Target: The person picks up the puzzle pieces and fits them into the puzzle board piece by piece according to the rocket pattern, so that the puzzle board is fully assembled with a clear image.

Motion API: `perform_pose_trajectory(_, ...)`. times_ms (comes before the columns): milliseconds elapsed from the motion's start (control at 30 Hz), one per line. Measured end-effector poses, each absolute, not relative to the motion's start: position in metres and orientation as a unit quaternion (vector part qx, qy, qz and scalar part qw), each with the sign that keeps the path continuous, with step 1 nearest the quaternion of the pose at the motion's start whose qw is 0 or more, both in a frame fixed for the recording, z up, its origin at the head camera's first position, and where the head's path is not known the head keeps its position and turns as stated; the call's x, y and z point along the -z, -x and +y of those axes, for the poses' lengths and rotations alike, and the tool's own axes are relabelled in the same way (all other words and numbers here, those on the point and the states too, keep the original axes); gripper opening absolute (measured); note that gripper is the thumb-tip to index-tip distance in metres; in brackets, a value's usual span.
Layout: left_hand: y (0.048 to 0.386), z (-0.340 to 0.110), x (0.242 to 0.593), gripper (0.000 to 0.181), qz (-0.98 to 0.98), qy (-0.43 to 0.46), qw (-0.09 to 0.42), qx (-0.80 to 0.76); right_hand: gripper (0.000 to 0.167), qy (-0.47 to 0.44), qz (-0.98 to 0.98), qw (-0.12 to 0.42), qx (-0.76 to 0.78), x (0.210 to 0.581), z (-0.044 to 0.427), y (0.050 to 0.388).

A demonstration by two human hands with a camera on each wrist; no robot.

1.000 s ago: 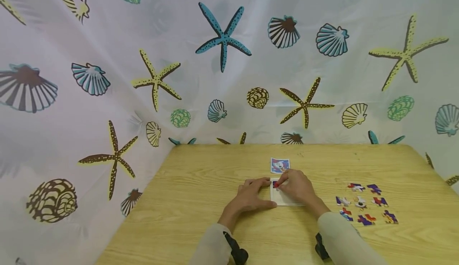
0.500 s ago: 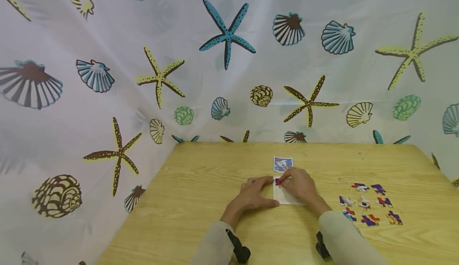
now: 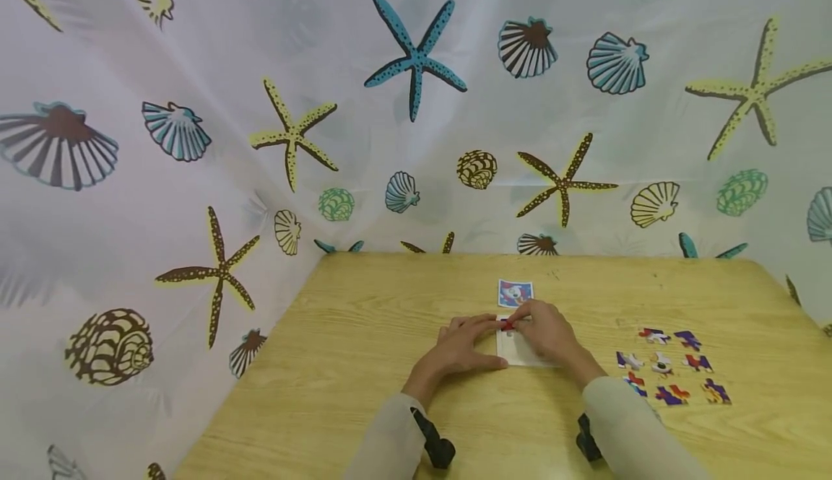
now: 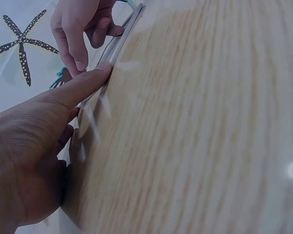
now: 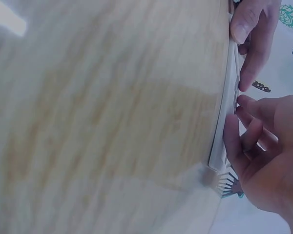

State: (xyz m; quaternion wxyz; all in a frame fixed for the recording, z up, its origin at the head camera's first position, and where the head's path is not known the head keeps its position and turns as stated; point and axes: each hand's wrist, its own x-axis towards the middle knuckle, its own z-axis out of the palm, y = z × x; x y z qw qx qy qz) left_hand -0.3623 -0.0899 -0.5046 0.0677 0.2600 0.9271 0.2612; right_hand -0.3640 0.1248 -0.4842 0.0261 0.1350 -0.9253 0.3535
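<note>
A small pale puzzle tray [image 3: 523, 354] lies on the table with a red and purple jigsaw piece [image 3: 507, 325] at its far left corner. My left hand [image 3: 460, 346] steadies the tray's left side, its straight thumb at the near corner and its index finger by the piece. From the right, my right hand [image 3: 544, 332] pinches the piece with thumb and index finger, partly hiding it and the tray's right side. Both wrist views show the tray edge-on: the left hand's thumb [image 4: 90, 80] rests along its near edge, and the right hand [image 5: 266, 141] is over it.
Several loose jigsaw pieces [image 3: 661, 364] lie apart in rough rows on the right of the wooden table [image 3: 364, 364]. Just beyond the tray is a small picture card [image 3: 516, 293]. A curtain [image 3: 442, 198] printed with shells and starfish hangs behind the table.
The left index finger has moved in to the piece at the tray's corner. The right fingers stay at the piece, shifting slightly. The head view has tilted and shifted a little.
</note>
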Motion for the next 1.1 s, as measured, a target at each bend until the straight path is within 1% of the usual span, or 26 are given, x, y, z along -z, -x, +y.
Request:
perform_pose_trajectory(167, 0.364, -0.088, 0.5, 0.074, 0.925, -0.26, 0.079, -0.267, 0.021, -0.149, -0.925, 0.014, -0.348, 0.48, 0.13, 0.36)
perform_pose_trajectory(367, 0.365, -0.087, 0.501, 0.076, 0.925, -0.255, 0.085, -0.269, 0.024, -0.142, -0.916, -0.006, -0.376, 0.482, 0.136, 0.356)
perform_pose_trajectory(600, 0.364, -0.088, 0.503, 0.078, 0.926, -0.248, 0.088, -0.27, 0.025, -0.139, -0.906, 0.007, -0.399, 0.481, 0.14, 0.352)
perform_pose_trajectory(800, 0.364, -0.088, 0.506, 0.078, 0.928, -0.244, 0.087, -0.269, 0.028, -0.134, -0.883, 0.002, -0.449, 0.48, 0.15, 0.35)
perform_pose_trajectory(1100, 0.365, -0.088, 0.507, 0.08, 0.927, -0.237, 0.087, -0.276, 0.031, -0.12, -0.876, 0.005, -0.467, 0.476, 0.164, 0.345)
